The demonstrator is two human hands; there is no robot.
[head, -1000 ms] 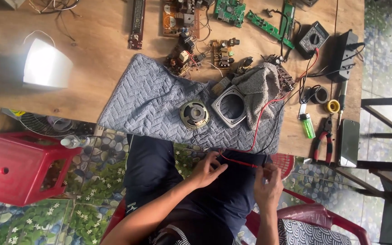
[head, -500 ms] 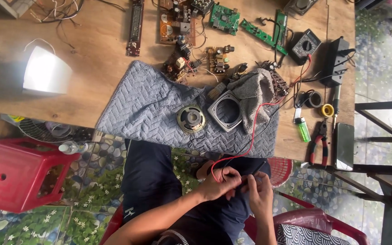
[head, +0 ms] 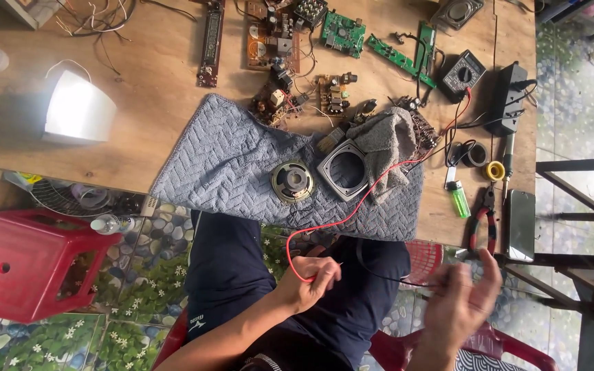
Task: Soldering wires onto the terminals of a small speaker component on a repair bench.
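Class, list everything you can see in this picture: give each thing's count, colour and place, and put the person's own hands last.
Cloth: one, grey, on table.
Speaker: one, on cloth.
Square frame: one, grey, beside speaker.
Circuit boards: several, green and brown, table's far edge.
Multimeter: one, dark, table right.
Lighter: one, green, table right.
Pliers: one, red-handled, near lighter.
Stool: one, red, floor left.
Red wire: one, cloth to left hand.
Left hand: pinches red wire.
Right hand: blurred, by black wire.

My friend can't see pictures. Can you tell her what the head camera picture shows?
A seated person's left hand pinches a red wire over their lap, and the blurred right hand holds a thin black wire. Above, a wooden table carries a grey quilted cloth, a small round speaker, circuit boards and pliers.
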